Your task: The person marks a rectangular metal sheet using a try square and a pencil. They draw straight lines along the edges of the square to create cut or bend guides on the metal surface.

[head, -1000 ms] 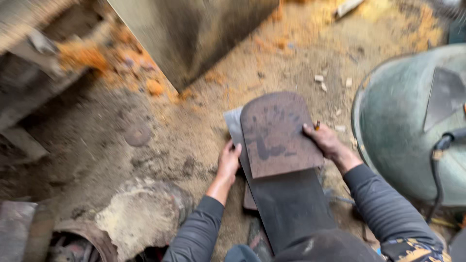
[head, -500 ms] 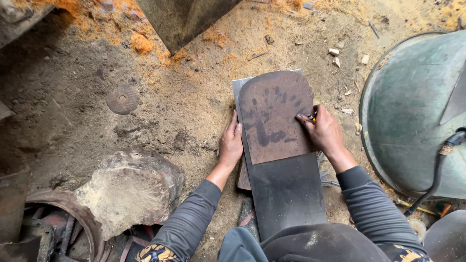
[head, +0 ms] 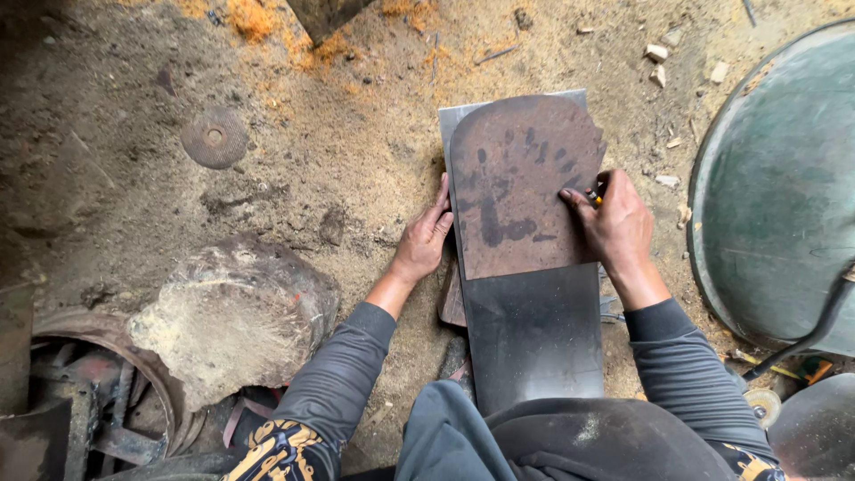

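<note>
The rusty round-topped template (head: 521, 183) lies flat on the grey steel sheet (head: 534, 334), long axis running away from the person, the left hand (head: 426, 240) pressing its left edge with fingers together, the right hand (head: 619, 223) nearer its right edge, fingers pinching a small marker (head: 595, 198).

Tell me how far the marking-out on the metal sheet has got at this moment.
Done: the rusty round-topped template lies aligned on the grey metal sheet. In hand: the left hand steadies the sheet's left edge while the right hand holds a small marking tool at the template's right edge. Left: no traced line shows yet, and the sheet is uncut.
</note>
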